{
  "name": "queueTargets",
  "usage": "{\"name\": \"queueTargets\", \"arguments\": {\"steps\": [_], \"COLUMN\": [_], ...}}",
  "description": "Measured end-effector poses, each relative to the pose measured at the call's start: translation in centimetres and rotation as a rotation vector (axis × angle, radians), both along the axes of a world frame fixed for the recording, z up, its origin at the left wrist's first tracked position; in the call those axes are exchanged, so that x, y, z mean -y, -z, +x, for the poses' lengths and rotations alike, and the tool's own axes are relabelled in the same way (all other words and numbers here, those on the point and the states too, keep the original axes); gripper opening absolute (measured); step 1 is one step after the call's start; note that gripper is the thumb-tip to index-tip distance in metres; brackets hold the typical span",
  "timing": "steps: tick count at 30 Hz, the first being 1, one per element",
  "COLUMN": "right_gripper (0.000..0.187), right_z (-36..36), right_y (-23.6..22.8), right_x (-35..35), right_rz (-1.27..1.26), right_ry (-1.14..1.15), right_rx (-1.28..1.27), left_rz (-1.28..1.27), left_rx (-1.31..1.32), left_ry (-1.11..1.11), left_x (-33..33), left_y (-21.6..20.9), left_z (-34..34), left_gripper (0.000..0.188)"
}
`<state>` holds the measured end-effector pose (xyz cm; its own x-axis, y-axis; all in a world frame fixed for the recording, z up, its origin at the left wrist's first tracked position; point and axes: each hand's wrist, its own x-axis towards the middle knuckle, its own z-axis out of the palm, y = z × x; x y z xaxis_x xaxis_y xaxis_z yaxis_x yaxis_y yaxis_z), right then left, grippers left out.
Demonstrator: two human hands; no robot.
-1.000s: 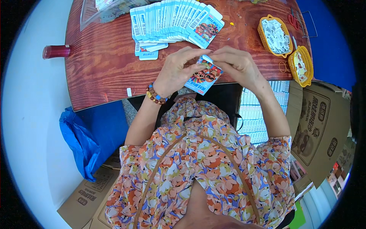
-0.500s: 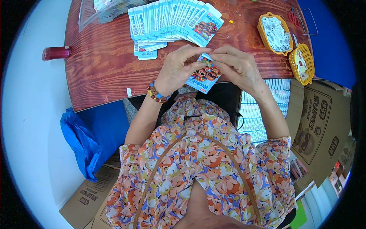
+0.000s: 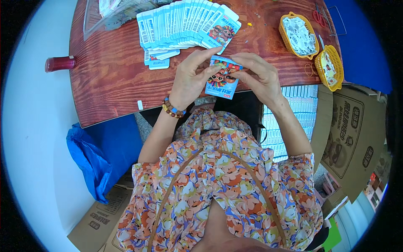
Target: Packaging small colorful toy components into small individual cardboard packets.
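A small light-blue cardboard box point(image 3: 222, 87), printed with cartoon figures, is held upright over the table's front edge. My left hand point(image 3: 191, 77) grips its left side, with the thumb on the printed front and the index finger reaching over the top corner. On the other side, my right hand point(image 3: 261, 79) pinches the upper right part, thumb against the front and fingers bent along the top edge. The backs of both hands hide some of the box's edges. Just beyond it lies a fanned row of matching flat blue cartons point(image 3: 180, 25).
Two yellow baskets stand at the right: one point(image 3: 280, 31) with small white packets, another point(image 3: 341, 67) with printed cards. Red scissors point(image 3: 320, 19) lie behind them. A clear bin point(image 3: 90, 27) sits far left, near a red cylinder point(image 3: 60, 64). Packed blue boxes point(image 3: 289, 117) fill a carton below right.
The box has turned a little straighter. My fingers have spread away from its top edge, showing more of the upper front. The view has shifted slightly.
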<state>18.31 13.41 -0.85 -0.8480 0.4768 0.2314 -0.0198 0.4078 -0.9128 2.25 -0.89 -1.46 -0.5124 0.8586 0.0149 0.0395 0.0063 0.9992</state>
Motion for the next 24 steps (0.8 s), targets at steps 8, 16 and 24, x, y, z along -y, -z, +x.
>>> {"name": "queueTargets", "arguments": {"steps": [8, 16, 24], "right_gripper": [0.029, 0.034, 0.051], "right_z": [0.8, 8.0, 34.8], "right_y": [1.3, 1.0, 10.8], "right_x": [-1.4, -1.7, -15.1], "right_rz": [-0.017, -0.662, -0.031], "right_ry": [-0.010, -0.043, 0.898], "right_rx": [-0.096, 0.230, 1.165], "left_rz": [0.049, -0.069, -0.213], "left_rx": [-0.219, -0.008, 0.153], "left_ry": [0.017, 0.211, 0.262], "left_x": [-1.0, -0.1, -1.4], "left_y": [0.6, 1.3, 0.8], "left_z": [1.1, 4.8, 3.5], "left_gripper": [0.027, 0.037, 0.051]}}
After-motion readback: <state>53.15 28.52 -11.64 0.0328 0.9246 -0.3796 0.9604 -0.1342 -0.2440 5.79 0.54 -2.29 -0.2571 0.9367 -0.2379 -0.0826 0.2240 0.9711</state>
